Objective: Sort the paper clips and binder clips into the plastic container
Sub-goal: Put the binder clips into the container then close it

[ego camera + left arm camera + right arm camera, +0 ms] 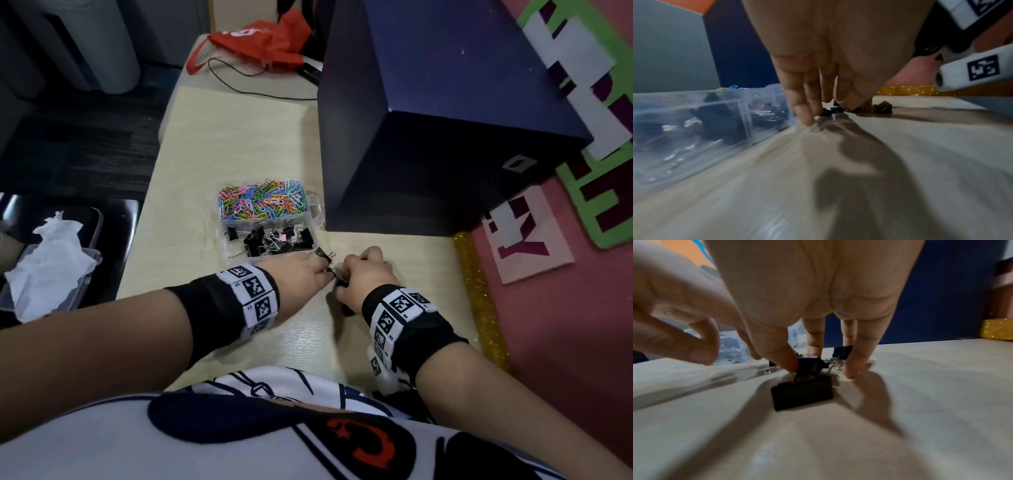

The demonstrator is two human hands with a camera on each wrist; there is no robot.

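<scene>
Surface point(219, 144): pale wood, long, running near to far.

Container point(317, 209): clear plastic, two compartments, at mid-surface, just left of the blue box point(445, 113). Far compartment filled with coloured paper clips point(262, 200); near compartment holding black binder clips point(274, 238), one pink piece among them.

Loose clips point(802, 391): several black ones on the surface just near and right of the container, between the two hands. One lies flat nearest the right wrist camera; another point(810, 365) sits just beyond it, wire handles showing.

Left hand point(305, 274): palm down, fingers straight and reaching down to the surface at the loose clips beside the container's right corner; fingertips point(807, 120) touching the surface; whether a clip is pinched cannot be told.

Right hand point(368, 274): knuckles up, fingers spread downward over the loose clips; thumb tip pressed against the side of the farther black clip, other fingertips point(851, 372) on the surface, not closed round anything.

Also present: red bag point(263, 41) at the far end; tissue point(48, 260) in a clear tray at left; glitter strip point(479, 291) along the right edge.
</scene>
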